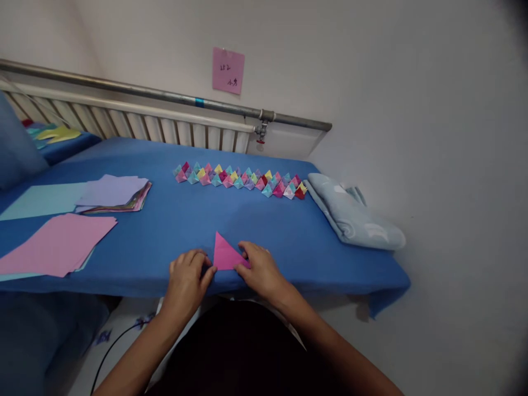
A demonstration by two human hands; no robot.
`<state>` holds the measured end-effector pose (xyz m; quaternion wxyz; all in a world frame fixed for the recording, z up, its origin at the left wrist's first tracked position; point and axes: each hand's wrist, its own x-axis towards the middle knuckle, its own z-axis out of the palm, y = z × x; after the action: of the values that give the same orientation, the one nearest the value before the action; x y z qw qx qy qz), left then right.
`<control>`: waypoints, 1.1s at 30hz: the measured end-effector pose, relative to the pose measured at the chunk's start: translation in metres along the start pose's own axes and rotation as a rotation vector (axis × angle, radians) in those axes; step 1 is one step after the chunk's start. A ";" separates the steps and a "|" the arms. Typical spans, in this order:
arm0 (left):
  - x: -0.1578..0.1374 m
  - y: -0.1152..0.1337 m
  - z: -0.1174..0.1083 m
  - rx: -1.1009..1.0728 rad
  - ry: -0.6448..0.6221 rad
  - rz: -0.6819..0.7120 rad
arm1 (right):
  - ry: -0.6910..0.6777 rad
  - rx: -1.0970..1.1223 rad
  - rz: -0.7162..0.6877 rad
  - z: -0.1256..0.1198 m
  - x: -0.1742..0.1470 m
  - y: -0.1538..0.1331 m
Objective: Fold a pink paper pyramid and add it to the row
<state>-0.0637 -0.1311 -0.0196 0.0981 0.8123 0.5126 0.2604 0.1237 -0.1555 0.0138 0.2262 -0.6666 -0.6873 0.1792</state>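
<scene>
Where the pink triangle (pixel 225 256) lies, on the near side of the paper row (pixel 228 182), the right hand (pixel 262 269) spreads thumb and finger around one corner; the left hand (pixel 187 279) curls at another, any pinch unclear. Folding seems in hand; the next crease likely wants matched edges.
</scene>
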 end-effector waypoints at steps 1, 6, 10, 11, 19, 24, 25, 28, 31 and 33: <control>-0.001 0.000 0.001 -0.011 0.003 -0.008 | -0.032 0.033 0.018 -0.001 0.003 0.000; -0.002 0.001 0.001 -0.160 0.007 -0.055 | -0.039 0.238 0.087 0.000 0.005 0.002; 0.004 0.003 -0.005 -0.424 -0.039 -0.190 | 0.062 0.284 0.030 0.001 -0.003 0.000; 0.006 0.003 -0.007 -0.500 -0.078 -0.242 | 0.082 0.285 0.014 0.001 -0.005 0.000; 0.017 0.008 -0.026 -1.014 -0.318 -0.534 | 0.181 0.315 -0.026 -0.010 -0.014 -0.009; 0.013 0.012 -0.033 -1.144 -0.324 -0.594 | 0.198 0.324 -0.082 -0.016 -0.020 -0.017; 0.012 0.011 -0.033 -1.166 -0.321 -0.598 | 0.195 0.312 -0.104 -0.018 -0.021 -0.020; 0.008 0.006 -0.032 -1.249 -0.336 -0.630 | 0.194 0.283 -0.191 -0.028 -0.027 -0.028; 0.005 0.000 -0.031 -1.323 -0.338 -0.639 | 0.230 0.279 -0.275 -0.038 -0.030 -0.035; 0.003 -0.003 -0.031 -1.355 -0.326 -0.628 | 0.266 0.264 -0.322 -0.043 -0.031 -0.038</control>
<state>-0.0813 -0.1303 0.0059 0.7187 0.4190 0.4267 0.3547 0.1154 -0.1903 0.0681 0.4254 -0.5307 -0.7196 0.1398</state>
